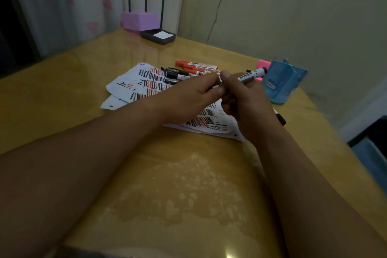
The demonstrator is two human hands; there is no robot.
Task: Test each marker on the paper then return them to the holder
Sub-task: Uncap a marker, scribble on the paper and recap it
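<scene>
The right hand [243, 102] grips a white marker [250, 75] with curled fingers. The left hand [188, 98] pinches its near end between thumb and fingertips. The marker is held above the scribbled paper [125, 86], its far end toward the upright blue holder [280, 84], whose interior cannot be seen. Red markers [196, 64] and black markers [178, 73] lie loose beyond the paper. A dark tray [156, 40] at the rear contains a white pad.

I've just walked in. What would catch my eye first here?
Two hands meet mid-table: the left hand and right hand both grip a white marker. Beneath them lies paper crowded with red and black strokes. Loose red and black markers lie at its far edge, and a blue holder stands at the right.
</scene>
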